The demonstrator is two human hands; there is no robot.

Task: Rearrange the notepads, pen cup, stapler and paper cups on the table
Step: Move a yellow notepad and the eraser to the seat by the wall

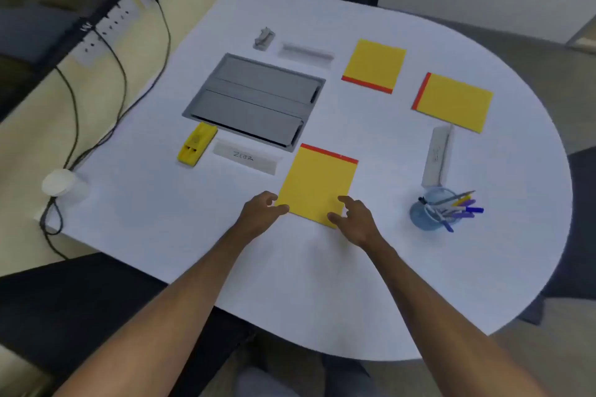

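Three yellow notepads with red binding strips lie flat on the white table (322,284). The nearest notepad (317,184) is right in front of me. My left hand (261,214) touches its near left corner with its fingers curled and apart. My right hand (353,217) rests over its near right corner, fingers spread. The other two notepads lie further back, one in the middle (375,64) and one on the right (454,101). A blue pen cup (430,214) full of pens stands to the right. A yellow stapler (197,145) lies to the left. A white paper cup (59,183) sits at the table's left edge.
A grey cable hatch (254,100) is set into the table centre. Three white folded cards lie around it: near (246,158), far (306,53) and right (438,155). A small grey metal object (264,39) sits at the back. Black cables (74,126) hang off the left.
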